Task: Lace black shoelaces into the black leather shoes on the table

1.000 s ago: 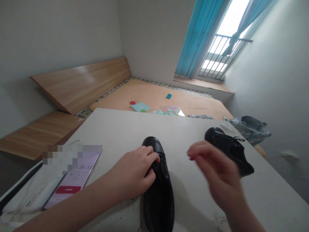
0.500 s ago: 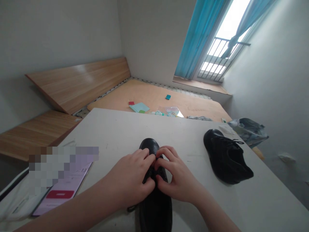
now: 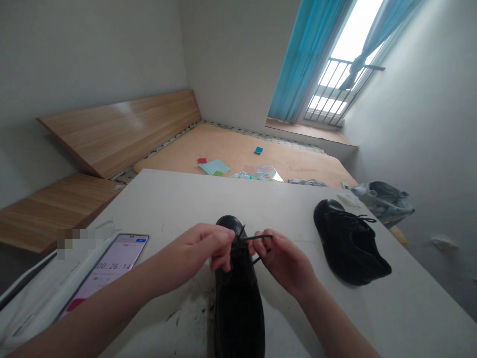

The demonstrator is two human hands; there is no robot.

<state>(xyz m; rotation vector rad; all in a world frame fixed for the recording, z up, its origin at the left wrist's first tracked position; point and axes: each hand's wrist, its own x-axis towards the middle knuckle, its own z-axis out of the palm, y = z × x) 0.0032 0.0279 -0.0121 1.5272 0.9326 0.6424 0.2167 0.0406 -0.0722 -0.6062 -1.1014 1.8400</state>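
A black lace-up shoe [image 3: 239, 313] lies on the white table in front of me, its toe pointing away. My right hand [image 3: 285, 258], on the shoe's right side, pinches a black shoelace [image 3: 259, 237] drawn out from the lacing. Another stretch of lace slants down beneath those fingers. At the left of the lacing, my left hand [image 3: 212, 248] is closed, its fingertips pressed together on the lace at the shoe's throat. What lies inside the left fingers is mostly hidden. The second black shoe [image 3: 346, 243] rests to the right, its lace tied in a bow.
On the left of the white table [image 3: 186, 199] lies a phone [image 3: 115, 266] showing a timer, beside a white object with a cable. Beyond the table, a bed [image 3: 231, 144] holds a light-green folder [image 3: 214, 167] and small packets. A plastic bag [image 3: 383, 201] is at the right.
Both hands have moved apart from the middle of the lacing, the right one to the right. A length of lace now stretches between the shoe and my right fingers.
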